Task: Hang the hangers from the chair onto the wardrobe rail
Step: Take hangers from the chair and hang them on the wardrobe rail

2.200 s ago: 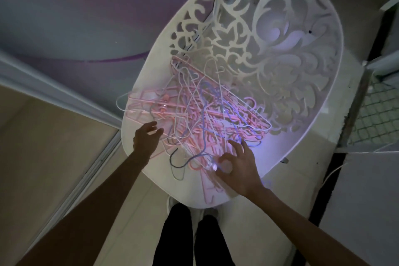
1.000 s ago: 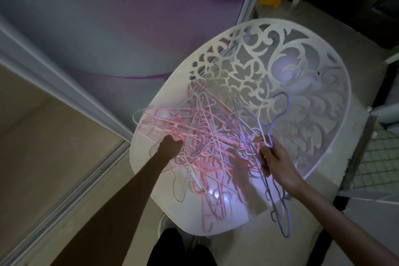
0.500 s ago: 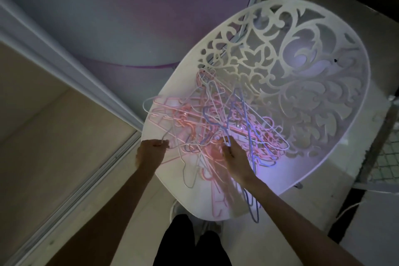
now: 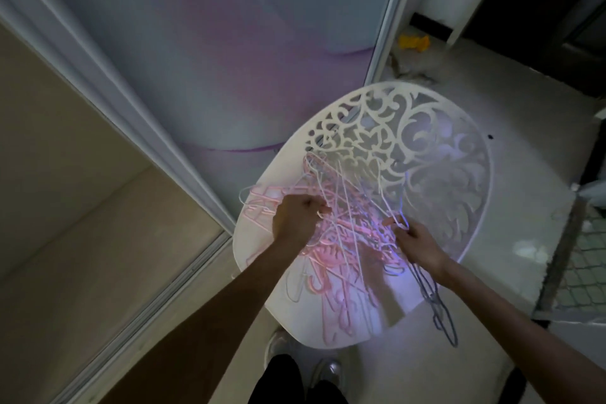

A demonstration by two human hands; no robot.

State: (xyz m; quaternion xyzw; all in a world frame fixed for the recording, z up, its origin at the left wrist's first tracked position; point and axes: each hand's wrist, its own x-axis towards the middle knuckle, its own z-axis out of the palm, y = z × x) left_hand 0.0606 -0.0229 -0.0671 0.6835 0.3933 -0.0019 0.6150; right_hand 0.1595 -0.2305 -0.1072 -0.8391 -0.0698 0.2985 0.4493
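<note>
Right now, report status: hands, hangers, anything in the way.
Left hand grips hangers in the pile on the chair. Right hand holds blue hangers dangling off the seat edge. Pile tangled; none lifted clear yet.

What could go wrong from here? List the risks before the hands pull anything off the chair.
1. The hangers lie tangled in one pile; lifting with the left hand may drag several along and spill them.
2. The blue hangers gripped by the right hand dangle past the chair edge and could snag it.
3. Dim light makes hooks hard to see.
</note>
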